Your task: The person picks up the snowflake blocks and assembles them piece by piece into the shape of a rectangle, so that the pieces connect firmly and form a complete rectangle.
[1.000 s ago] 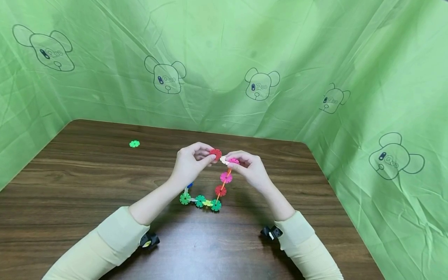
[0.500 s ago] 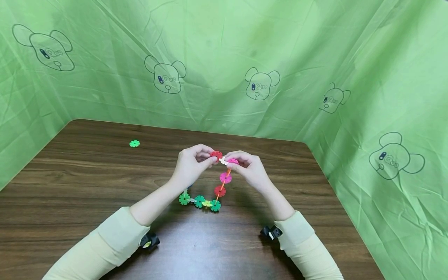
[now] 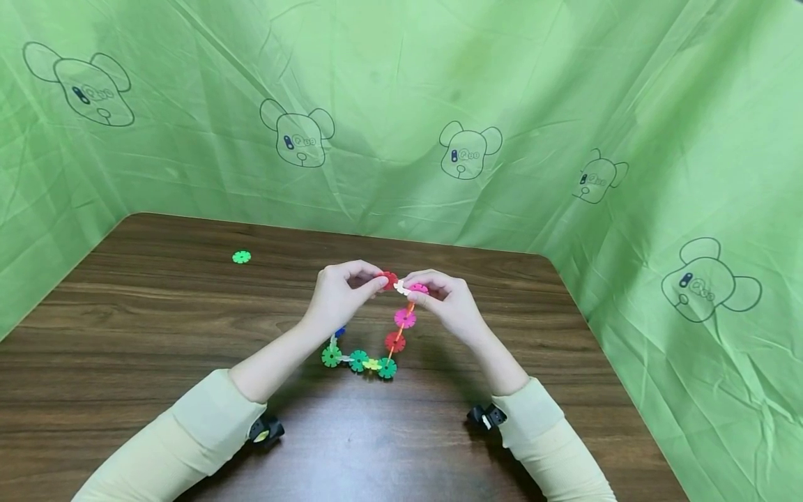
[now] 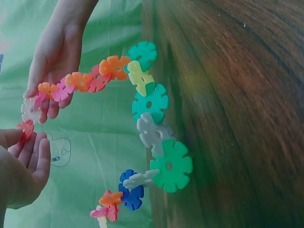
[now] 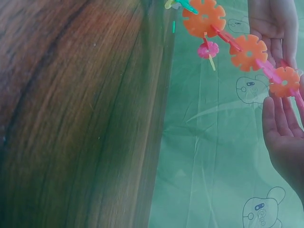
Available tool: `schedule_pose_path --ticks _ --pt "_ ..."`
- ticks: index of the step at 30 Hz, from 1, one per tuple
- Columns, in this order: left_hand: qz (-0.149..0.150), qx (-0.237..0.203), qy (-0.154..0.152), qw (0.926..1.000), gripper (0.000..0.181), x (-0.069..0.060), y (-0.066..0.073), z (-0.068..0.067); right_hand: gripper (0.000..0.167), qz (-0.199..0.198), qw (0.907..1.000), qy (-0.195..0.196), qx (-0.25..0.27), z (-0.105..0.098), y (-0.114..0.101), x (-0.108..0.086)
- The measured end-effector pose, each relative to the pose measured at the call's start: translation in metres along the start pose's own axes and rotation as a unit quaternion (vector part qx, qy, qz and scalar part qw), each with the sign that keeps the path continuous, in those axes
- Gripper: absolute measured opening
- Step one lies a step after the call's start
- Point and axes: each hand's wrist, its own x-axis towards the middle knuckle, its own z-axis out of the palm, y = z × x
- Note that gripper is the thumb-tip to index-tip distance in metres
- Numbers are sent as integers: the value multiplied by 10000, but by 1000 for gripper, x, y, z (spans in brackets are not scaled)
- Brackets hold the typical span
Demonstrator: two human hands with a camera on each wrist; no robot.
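In the head view my left hand [image 3: 339, 294] pinches a red notched plastic flower disc [image 3: 390, 279] between thumb and fingers. It meets a white disc [image 3: 401, 287] at the end of a chain of interlocking discs. My right hand [image 3: 450, 301] grips the chain at a pink disc [image 3: 419, 288] right behind the white one. From there the chain hangs down through pink, orange and red pieces to a dark green disc [image 3: 387, 368], then runs left. The left wrist view shows the other end past a blue disc [image 4: 131, 190]; in the head view my left arm hides that part.
A single light green disc [image 3: 241, 257] lies at the far left of the brown wooden table [image 3: 157, 314]. Green cloth [image 3: 389, 104] with printed bear heads stands around the table's back and sides. Each sleeve cuff carries a small black camera [image 3: 486, 417].
The red disc has tilted from facing the camera to a flatter angle against the white one, with my left fingers shifting slightly. My right hand stays nearly still.
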Motion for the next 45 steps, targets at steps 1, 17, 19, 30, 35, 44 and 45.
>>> schedule_pose_path --ticks 1,17,19,30,35,44,45 --pt "-13 19 -1 10000 17 0 0 0 17 -13 10000 4 -5 0 0 0" --pt "-184 -635 71 9978 13 -7 40 -5 17 -33 10000 -13 -25 1 0 1" --pt "-183 -622 52 9979 13 -7 41 -4 17 -16 10000 -21 3 1 -1 1" --pt "-170 -566 121 9982 16 -1 7 4 16 -132 9999 -7 -2 1 1 1" --pt "-131 -500 41 9987 15 -1 6 4 16 -133 9999 19 -14 1 1 1" --pt "-96 18 -118 9999 10 -3 5 3 17 -138 9999 -15 15 0 11 1" --pt "-111 -5 -124 9999 10 -2 4 3 17 -169 9998 -34 22 -1 14 1"
